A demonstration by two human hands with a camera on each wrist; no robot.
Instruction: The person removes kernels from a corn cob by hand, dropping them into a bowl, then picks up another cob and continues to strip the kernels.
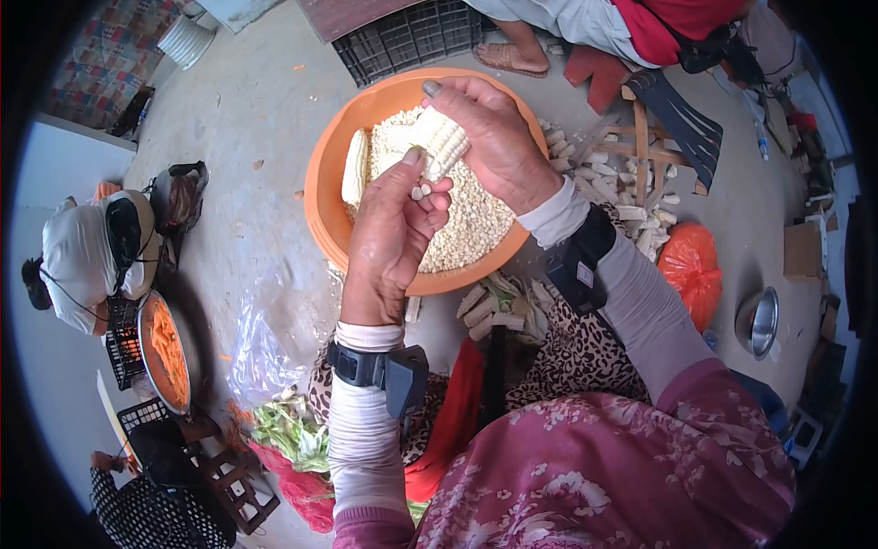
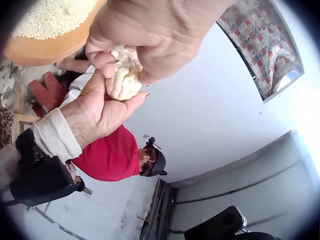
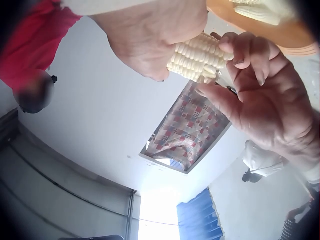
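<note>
My right hand [image 1: 498, 137] grips a pale corn cob [image 1: 446, 145], tilted over a wide orange basin [image 1: 326, 220]. The thumb of my left hand [image 1: 389, 229] presses the kernels at the cob's near end, its fingers curled beneath. A couple of loose kernels [image 1: 421, 192] lie on those left fingers. In the right wrist view, rows of kernels still cover the cob [image 3: 192, 57], and the left fingertips are right at its end. Shelled kernels [image 1: 471, 229] fill much of the basin. Another ear of corn [image 1: 355, 169] leans inside its left wall.
Bare cobs [image 1: 604, 183] lie heaped right of the basin, beside an orange-red plastic bag [image 1: 692, 265] and a metal bowl [image 1: 757, 322]. Behind stands a black crate [image 1: 407, 44], near a seated person's sandalled foot [image 1: 512, 59]. At left, a basin holds shredded orange food [image 1: 166, 352], with people around it.
</note>
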